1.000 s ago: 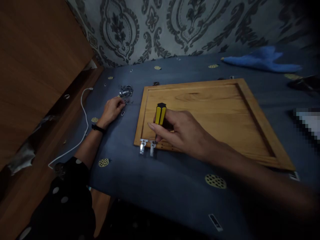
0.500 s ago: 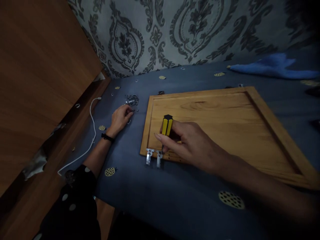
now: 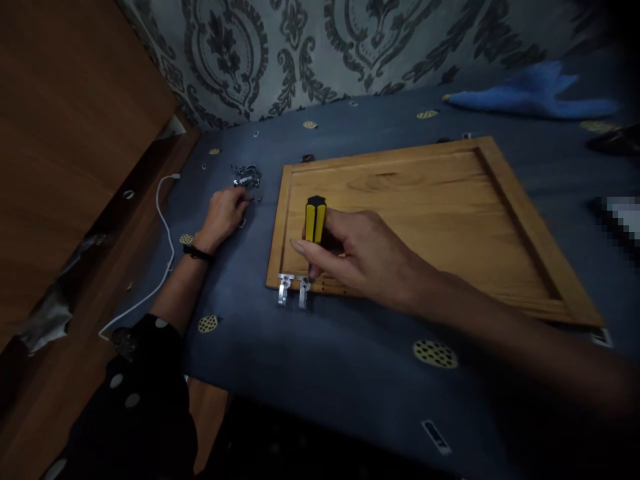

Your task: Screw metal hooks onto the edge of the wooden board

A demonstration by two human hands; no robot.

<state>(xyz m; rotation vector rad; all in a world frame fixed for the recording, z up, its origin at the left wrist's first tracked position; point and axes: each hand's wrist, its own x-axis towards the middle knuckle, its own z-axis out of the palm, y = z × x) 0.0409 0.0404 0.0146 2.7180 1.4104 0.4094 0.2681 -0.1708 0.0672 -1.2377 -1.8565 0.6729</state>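
Observation:
My right hand (image 3: 367,257) is wrapped round the yellow and black handle of a screwdriver (image 3: 315,222), held upright over the near left corner of a wooden cabinet door (image 3: 415,200). Its tip reaches down at one of two metal hinges (image 3: 303,292) on the door's near edge; the other hinge (image 3: 284,290) sits just left of it. Over on the left, my left hand (image 3: 225,212) rests on the cloth with its fingertips together at some small screws (image 3: 253,198). Whether a screw is between those fingers is hidden. A small heap of metal hinges (image 3: 247,175) lies just beyond them.
A blue patterned cloth (image 3: 240,360) covers the surface. A white cable (image 3: 167,240) runs along its left side, beside a tall wooden panel (image 3: 75,133). A blue cloth piece (image 3: 530,93) lies at the back right, and a pixelated object (image 3: 625,217) at the right edge.
The whole view has shifted, so things appear higher and slightly further left. My right hand keeps the screwdriver at the hinge, and my left hand stays by the screws.

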